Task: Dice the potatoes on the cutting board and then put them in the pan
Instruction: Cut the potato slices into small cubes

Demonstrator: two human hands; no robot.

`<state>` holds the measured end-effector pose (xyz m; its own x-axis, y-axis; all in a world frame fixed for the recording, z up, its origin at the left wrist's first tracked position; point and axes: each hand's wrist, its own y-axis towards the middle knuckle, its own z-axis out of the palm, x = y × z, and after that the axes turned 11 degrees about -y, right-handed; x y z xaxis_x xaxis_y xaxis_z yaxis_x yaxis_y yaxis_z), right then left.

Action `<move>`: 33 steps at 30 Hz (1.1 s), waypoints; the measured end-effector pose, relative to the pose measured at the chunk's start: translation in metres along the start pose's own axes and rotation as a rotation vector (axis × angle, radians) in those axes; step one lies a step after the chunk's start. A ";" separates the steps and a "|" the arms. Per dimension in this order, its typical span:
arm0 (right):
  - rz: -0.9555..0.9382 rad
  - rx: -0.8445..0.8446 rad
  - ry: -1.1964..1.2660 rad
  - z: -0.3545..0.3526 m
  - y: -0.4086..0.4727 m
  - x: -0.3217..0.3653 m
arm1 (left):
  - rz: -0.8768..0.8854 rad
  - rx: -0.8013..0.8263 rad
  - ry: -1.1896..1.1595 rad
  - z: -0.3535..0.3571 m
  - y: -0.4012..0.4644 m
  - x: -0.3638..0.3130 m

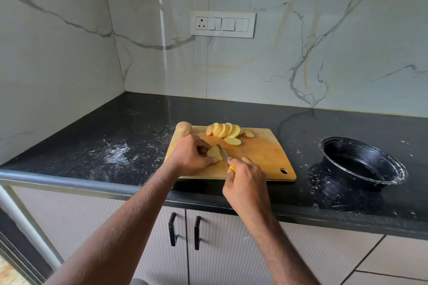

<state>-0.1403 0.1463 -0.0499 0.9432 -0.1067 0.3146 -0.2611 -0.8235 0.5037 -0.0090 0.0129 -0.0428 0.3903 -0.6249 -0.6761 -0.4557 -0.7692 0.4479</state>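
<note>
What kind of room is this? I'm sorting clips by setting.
Most likely a home kitchen: a black stone countertop against marble-look wall tiles, cabinet doors beneath, and a cutting board with sliced potato.

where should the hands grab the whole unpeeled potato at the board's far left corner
Probably across the whole potato's rounded middle, from above: it lies alone at the cutting board corner, top exposed, sliced rounds to its right.
</note>
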 end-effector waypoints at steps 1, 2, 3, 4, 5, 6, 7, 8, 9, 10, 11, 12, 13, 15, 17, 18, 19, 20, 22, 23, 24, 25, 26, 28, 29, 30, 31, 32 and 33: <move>0.005 0.000 0.000 0.001 0.001 0.002 | -0.005 -0.005 -0.002 0.000 0.000 0.000; 0.009 0.000 0.003 0.003 0.002 0.003 | -0.009 -0.009 -0.006 0.001 0.001 0.001; 0.011 -0.002 0.006 0.004 0.002 0.005 | -0.011 -0.012 -0.008 0.001 0.001 0.001; 0.013 -0.005 0.009 0.005 0.002 0.006 | -0.010 -0.013 -0.009 0.001 0.001 0.001; 0.013 -0.006 0.012 0.006 0.002 0.008 | -0.010 -0.012 -0.009 0.001 0.001 0.001; 0.011 -0.005 0.013 0.007 0.001 0.009 | -0.010 -0.012 -0.009 0.001 0.001 0.001; 0.009 -0.003 0.011 0.008 0.001 0.009 | -0.011 -0.014 -0.009 0.001 0.001 0.001; 0.006 -0.002 0.007 0.008 0.001 0.010 | -0.014 -0.017 -0.006 0.001 0.002 0.002; 0.003 -0.001 0.001 0.009 0.000 0.010 | -0.016 -0.018 0.000 0.001 0.002 0.002; 0.001 0.000 -0.006 0.009 0.001 0.010 | -0.017 -0.017 0.004 0.001 0.002 0.002; 0.000 0.006 -0.015 0.010 0.001 0.010 | -0.016 -0.017 0.002 0.002 0.002 0.001; 0.000 0.013 -0.023 0.010 0.001 0.011 | -0.018 -0.018 -0.004 0.002 0.002 0.001; 0.002 0.023 -0.032 0.011 0.002 0.011 | -0.021 -0.018 -0.010 0.002 0.002 0.001; 0.001 0.037 -0.047 0.011 0.005 0.012 | -0.029 -0.005 -0.014 0.002 0.003 0.002; -0.015 0.049 -0.065 0.011 0.009 0.015 | -0.026 0.008 -0.017 0.002 0.004 0.004; -0.028 0.057 -0.077 0.012 0.012 0.016 | -0.013 0.010 -0.015 0.002 0.004 0.004; -0.041 0.067 -0.091 0.012 0.015 0.017 | 0.009 0.012 -0.010 0.001 0.004 0.005; -0.051 0.078 -0.105 0.012 0.018 0.018 | 0.028 0.014 -0.003 0.001 0.004 0.005; -0.061 0.096 -0.121 0.012 0.021 0.020 | 0.042 0.019 0.003 0.001 0.003 0.004; -0.066 0.104 -0.126 0.012 0.022 0.019 | 0.034 0.019 0.001 0.001 0.002 0.004; -0.070 0.110 -0.127 0.012 0.021 0.019 | 0.022 0.018 -0.004 0.000 0.002 0.004; -0.074 0.114 -0.125 0.011 0.019 0.018 | 0.010 0.015 -0.012 0.000 0.002 0.004; -0.077 0.115 -0.120 0.010 0.016 0.016 | -0.001 0.012 -0.022 0.000 0.001 0.003; -0.080 0.117 -0.124 0.007 0.009 0.012 | -0.014 0.009 -0.034 -0.001 0.001 -0.001; -0.085 0.121 -0.134 0.005 0.005 0.010 | -0.020 0.006 -0.031 -0.002 0.000 -0.003; -0.091 0.123 -0.146 0.003 0.001 0.007 | -0.030 0.002 -0.022 -0.002 0.000 -0.004; -0.095 0.125 -0.157 0.001 -0.002 0.005 | -0.041 0.001 -0.010 -0.003 0.000 -0.005; -0.097 0.126 -0.164 -0.001 -0.005 0.002 | -0.050 0.003 -0.002 -0.003 0.000 -0.007; -0.099 0.126 -0.168 -0.003 -0.007 0.000 | -0.053 0.009 0.002 -0.003 0.000 -0.007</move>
<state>-0.1393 0.1541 -0.0513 0.9867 -0.1044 0.1250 -0.1477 -0.8965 0.4177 -0.0091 0.0173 -0.0359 0.4159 -0.5839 -0.6972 -0.4413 -0.7999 0.4067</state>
